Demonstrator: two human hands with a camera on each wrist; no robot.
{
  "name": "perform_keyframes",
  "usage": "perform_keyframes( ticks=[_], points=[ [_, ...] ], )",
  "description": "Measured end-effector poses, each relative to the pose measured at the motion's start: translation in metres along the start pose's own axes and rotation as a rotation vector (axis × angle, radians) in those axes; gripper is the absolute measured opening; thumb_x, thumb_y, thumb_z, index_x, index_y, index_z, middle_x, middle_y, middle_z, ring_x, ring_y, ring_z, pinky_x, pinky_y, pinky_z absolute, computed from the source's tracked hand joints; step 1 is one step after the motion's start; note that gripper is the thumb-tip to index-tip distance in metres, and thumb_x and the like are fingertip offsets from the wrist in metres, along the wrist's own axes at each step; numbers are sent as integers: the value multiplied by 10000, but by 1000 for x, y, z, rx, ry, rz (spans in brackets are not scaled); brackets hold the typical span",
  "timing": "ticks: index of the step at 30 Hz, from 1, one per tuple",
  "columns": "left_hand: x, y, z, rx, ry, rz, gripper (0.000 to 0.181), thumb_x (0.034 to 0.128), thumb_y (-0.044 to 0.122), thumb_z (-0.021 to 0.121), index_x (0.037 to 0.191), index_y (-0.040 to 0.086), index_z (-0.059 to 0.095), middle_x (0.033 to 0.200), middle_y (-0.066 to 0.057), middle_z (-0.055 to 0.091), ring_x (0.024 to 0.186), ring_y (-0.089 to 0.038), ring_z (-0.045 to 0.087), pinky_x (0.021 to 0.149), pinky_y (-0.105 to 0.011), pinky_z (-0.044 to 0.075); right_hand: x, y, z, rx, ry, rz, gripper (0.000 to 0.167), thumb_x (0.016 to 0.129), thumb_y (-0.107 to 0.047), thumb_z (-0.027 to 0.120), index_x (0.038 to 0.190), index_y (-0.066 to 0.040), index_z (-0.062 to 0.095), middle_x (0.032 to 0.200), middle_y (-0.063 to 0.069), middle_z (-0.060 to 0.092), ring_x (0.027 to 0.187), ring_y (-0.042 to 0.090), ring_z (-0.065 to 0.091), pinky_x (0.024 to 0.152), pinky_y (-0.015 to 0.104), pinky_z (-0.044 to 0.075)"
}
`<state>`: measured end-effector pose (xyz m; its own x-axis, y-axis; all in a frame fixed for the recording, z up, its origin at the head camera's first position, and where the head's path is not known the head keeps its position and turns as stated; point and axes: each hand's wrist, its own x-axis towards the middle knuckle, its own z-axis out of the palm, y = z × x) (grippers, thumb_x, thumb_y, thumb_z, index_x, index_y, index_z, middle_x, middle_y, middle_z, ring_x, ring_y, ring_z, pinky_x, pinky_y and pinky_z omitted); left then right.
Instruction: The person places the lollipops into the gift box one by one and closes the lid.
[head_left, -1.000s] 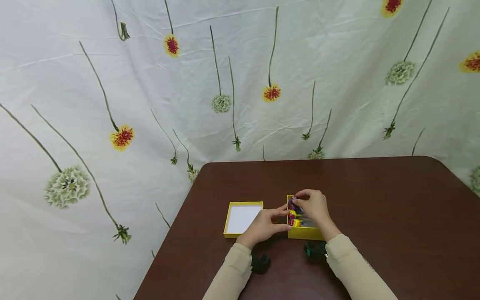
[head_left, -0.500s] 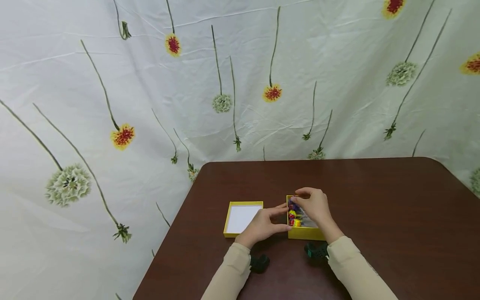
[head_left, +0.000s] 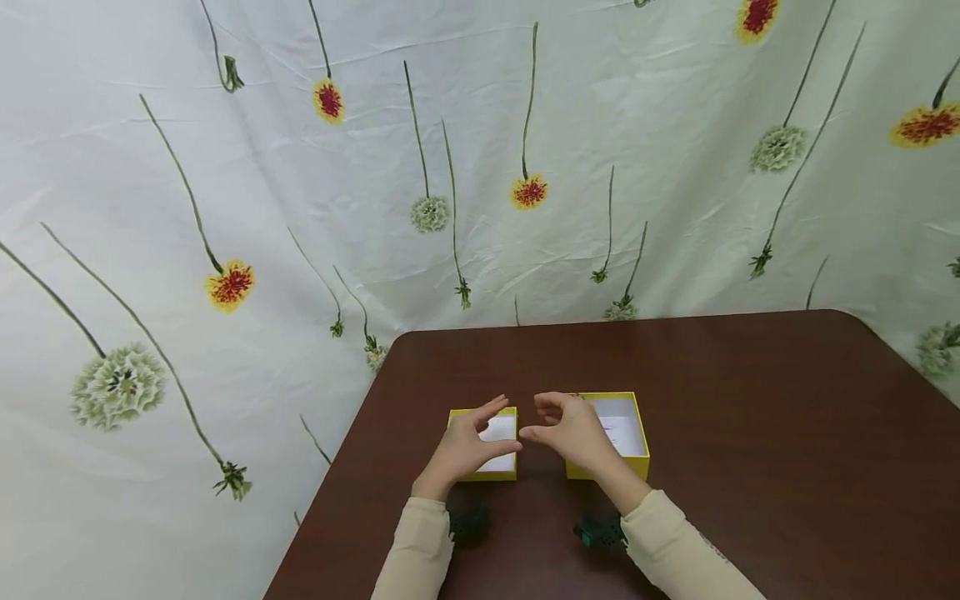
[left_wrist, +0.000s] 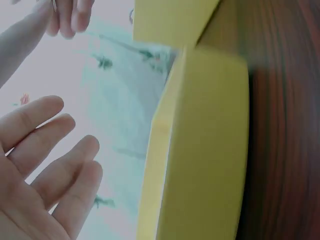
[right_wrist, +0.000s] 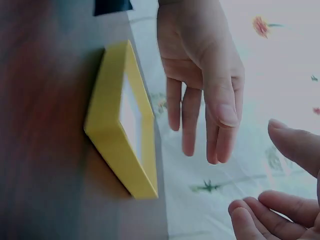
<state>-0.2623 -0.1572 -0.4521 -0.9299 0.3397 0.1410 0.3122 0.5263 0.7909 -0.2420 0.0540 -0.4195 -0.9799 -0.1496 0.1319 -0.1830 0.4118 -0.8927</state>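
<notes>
My left hand (head_left: 463, 443) hovers above the yellow box lid (head_left: 487, 477), thumb and fingers spread apart with nothing held. My right hand (head_left: 576, 433) is over the left part of the yellow box (head_left: 643, 467), its fingers loosely bent and nothing between them. The two hands face each other across a small gap. A few thin lines, perhaps lollipop sticks, show on the white inside of the box; the wrapped lollipops are mostly hidden behind the right hand. In the right wrist view, the left hand (right_wrist: 210, 75) has its fingers extended beside the shallow lid (right_wrist: 107, 115).
Lid and box sit side by side on a dark brown table (head_left: 750, 417). A white flower-patterned cloth (head_left: 480, 167) hangs behind the table's far edge. Dark wrist devices (head_left: 596, 531) are worn below each hand.
The right hand has left the lollipops at the box's upper left and moved left. The left hand has come off the box's left side and moved left over the lid. The view shifted slightly.
</notes>
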Motion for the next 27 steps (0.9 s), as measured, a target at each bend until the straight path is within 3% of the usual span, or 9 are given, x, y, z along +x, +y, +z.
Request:
perform_keyframes(
  ticks=[8,11,18,23,27],
  points=[
    [-21,-23,-18,115,69,-102,833,760,335,886,1476,122,517,1552,-67,472,1445,-344,420,1131,-585,390,-7,5,33,-12,-56,-6,643,784,-173,869,1315,68,598,1274,233,658,1124,377,678,906,462,587],
    [-25,-31,-22,137,79,-109,878,743,323,900,1482,76,497,1565,-102,448,1458,-353,397,1138,-576,385,-8,10,42,-40,-80,-21,668,778,-164,873,1318,97,579,1273,261,643,1102,384,676,907,472,583],
    [-32,-40,-27,136,50,-134,1025,702,312,928,1534,40,396,1631,-132,322,1500,-375,303,1158,-582,354,-7,23,56,-127,-108,-29,746,745,-200,901,1320,122,552,1230,252,617,1033,335,639,886,484,574],
    [-33,-44,-29,134,31,-172,1116,678,333,940,1565,46,326,1657,-156,244,1504,-397,281,1160,-588,346,-3,29,62,-142,-131,14,824,735,-214,908,1353,144,498,1291,291,569,1032,344,648,871,470,583],
    [-32,-48,-27,131,16,-224,1171,673,360,941,1588,65,272,1667,-166,204,1500,-405,284,1158,-590,348,0,36,64,-144,-149,53,841,735,-220,908,1360,151,484,1246,280,576,979,292,639,844,440,579]
  ],
)
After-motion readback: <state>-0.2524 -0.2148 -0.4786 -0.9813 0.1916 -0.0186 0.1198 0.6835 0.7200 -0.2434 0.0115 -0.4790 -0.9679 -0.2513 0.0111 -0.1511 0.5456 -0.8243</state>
